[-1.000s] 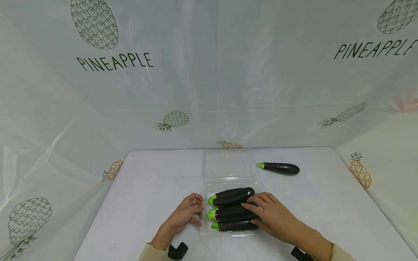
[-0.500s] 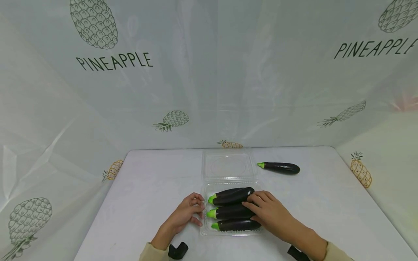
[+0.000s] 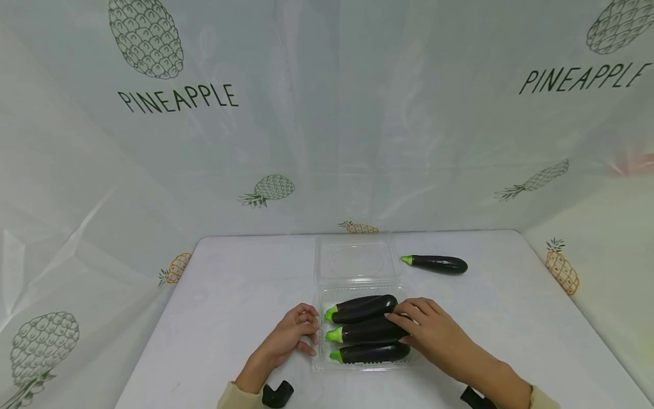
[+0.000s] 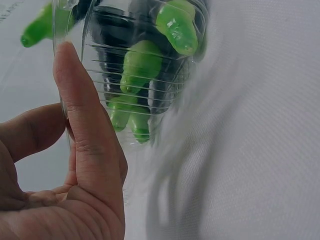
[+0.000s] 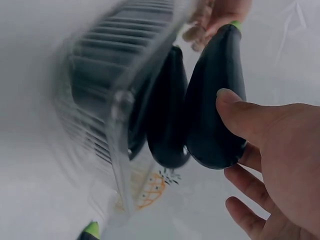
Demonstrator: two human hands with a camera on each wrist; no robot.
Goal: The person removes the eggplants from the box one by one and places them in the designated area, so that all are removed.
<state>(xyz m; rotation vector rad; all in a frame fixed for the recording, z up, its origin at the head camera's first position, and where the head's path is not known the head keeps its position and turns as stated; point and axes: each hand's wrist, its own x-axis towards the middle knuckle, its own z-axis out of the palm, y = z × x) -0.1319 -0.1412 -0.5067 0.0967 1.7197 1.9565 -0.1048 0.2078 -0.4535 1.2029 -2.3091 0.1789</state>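
In the head view a clear plastic clamshell box point(image 3: 357, 367) lies with its lid folded back, holding several dark eggplants with bright green stem ends. My right hand point(image 3: 434, 338) grips the middle eggplant point(image 3: 365, 329) by its thick right end. Thumb and fingers lie on opposite sides of that eggplant point(image 5: 217, 95) in the right wrist view, where it rises above its neighbours. At the box's left side my left hand point(image 3: 292, 336) pinches the rim, its thumb point(image 4: 87, 125) along the outer ribbed wall. One eggplant point(image 3: 375, 353) lies along the near side, and others point(image 3: 365, 308) along the far side.
The transparent lid point(image 3: 356, 260) extends towards the table's back edge. A single eggplant point(image 3: 439, 264) lies on the white table point(image 3: 245, 272) to the lid's right. Behind stands a pale curtain point(image 3: 383, 113) printed with pineapples. A black piece point(image 3: 278, 393) sits at the left wrist.
The middle eggplant has shifted slightly to the right with my right hand, uncovering more of the near eggplant's end. My left hand has stayed at the box's left rim.
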